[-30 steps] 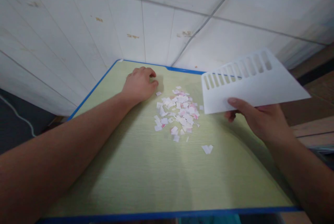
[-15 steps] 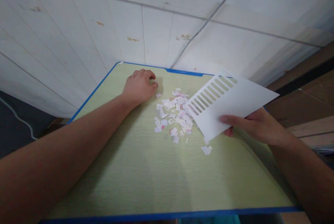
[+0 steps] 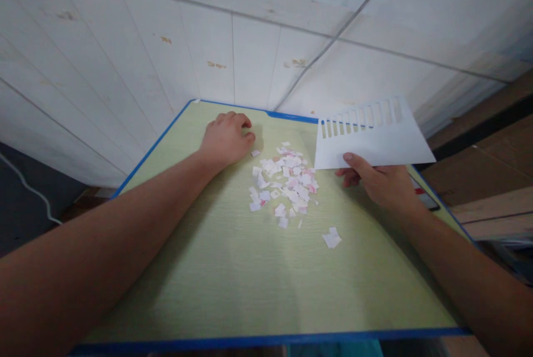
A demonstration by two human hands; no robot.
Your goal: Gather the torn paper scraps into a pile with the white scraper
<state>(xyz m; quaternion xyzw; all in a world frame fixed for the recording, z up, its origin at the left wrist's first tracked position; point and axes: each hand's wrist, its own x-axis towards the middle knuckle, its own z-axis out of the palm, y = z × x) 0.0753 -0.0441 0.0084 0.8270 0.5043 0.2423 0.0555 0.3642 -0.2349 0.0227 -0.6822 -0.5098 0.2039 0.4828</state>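
My right hand point(image 3: 381, 182) grips a stiff white slotted sheet point(image 3: 370, 149) by its lower edge, thumb on top and fingers below. A row of long cut-out slots runs along the sheet's far side, and it is raised above the table's right part. Left of it lies a loose heap of small torn paper scraps point(image 3: 293, 182), white with some pink. My left hand point(image 3: 229, 137) rests on the table left of the heap, its fingers loosely bent and the thumb apart from the forefinger, with nothing seen between them. One scrap point(image 3: 255, 152) lies close to that thumb.
The pale green table point(image 3: 233, 279) has a blue edge and stands against a white panelled wall point(image 3: 200, 40). A few scraps point(image 3: 332, 239) lie apart, nearer me. Beside my right wrist is a flat dark-edged object point(image 3: 428, 199), partly hidden. A grey cable point(image 3: 333, 40) runs down the wall.
My right hand has turned the slotted sheet and drawn it right, off the heap's edge, so its slots now point toward the wall. My left hand stays in place.
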